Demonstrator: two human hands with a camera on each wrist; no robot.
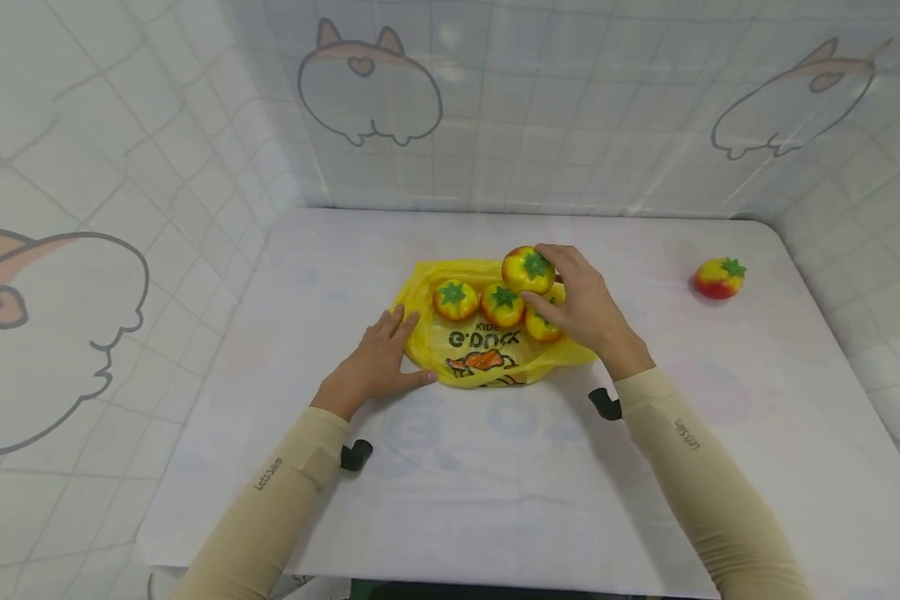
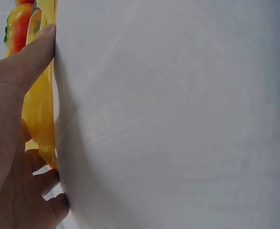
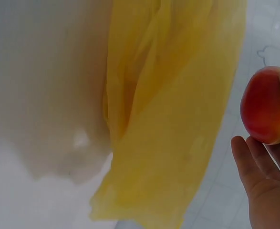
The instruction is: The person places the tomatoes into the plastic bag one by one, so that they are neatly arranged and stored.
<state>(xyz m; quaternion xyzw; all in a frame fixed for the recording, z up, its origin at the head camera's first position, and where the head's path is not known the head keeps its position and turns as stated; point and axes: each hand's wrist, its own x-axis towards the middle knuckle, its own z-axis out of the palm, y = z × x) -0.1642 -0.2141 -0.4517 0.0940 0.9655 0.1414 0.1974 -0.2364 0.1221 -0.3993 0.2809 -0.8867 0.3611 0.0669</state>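
A yellow plastic bag (image 1: pixel 427 333) with "DUCK" lettering lies flat on the white table. On it sit three yellow-and-red toy fruits with green star-shaped tops: one at the left (image 1: pixel 455 301), one in the middle (image 1: pixel 502 306), and one at the right (image 1: pixel 543 323), partly hidden by fingers. My right hand (image 1: pixel 588 308) grips a similar toy fruit (image 1: pixel 527 270) between thumb and fingers over the bag's far right part; its red underside (image 3: pixel 264 106) shows in the right wrist view. With spread fingers, my left hand (image 1: pixel 378 362) rests at the bag's left edge, thumb on the near corner.
Another toy fruit (image 1: pixel 720 278) lies alone at the far right of the table (image 1: pixel 450 492). Tiled-pattern sheets with cartoon animals rise at the back (image 1: pixel 540 108) and on both sides. Black wrist mounts (image 1: pixel 356 455) stick out beside the sleeves.
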